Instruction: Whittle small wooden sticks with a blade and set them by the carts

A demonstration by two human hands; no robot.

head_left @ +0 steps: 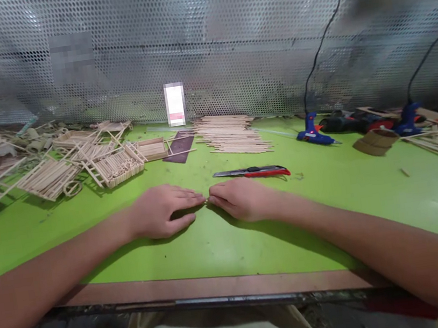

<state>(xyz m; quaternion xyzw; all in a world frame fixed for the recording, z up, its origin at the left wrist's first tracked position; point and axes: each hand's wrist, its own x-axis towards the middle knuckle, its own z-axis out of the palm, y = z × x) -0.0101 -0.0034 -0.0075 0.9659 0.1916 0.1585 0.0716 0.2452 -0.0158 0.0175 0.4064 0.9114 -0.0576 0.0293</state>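
On the green table (pixel 222 245), my left hand (pixel 166 209) lies palm down with its fingers stretched to the right and the thumb apart. My right hand (pixel 242 198) is closed, its fingertips bent toward the left fingertips. A tiny pale bit shows between the two sets of fingertips, too small to make out. Just behind my right hand lies a red and black utility knife (pixel 256 171), its blade end pointing left. Farther back is a pile of thin wooden sticks (pixel 231 134), beside a dark flat piece (pixel 179 148).
Small stick-built carts (pixel 117 164) crowd the left side. A blue glue gun (pixel 314 131) with a cable stands at the back right, near a second blue glue gun (pixel 407 120) and a brown round piece (pixel 375 142). A perforated metal sheet (pixel 220 55) rises behind.
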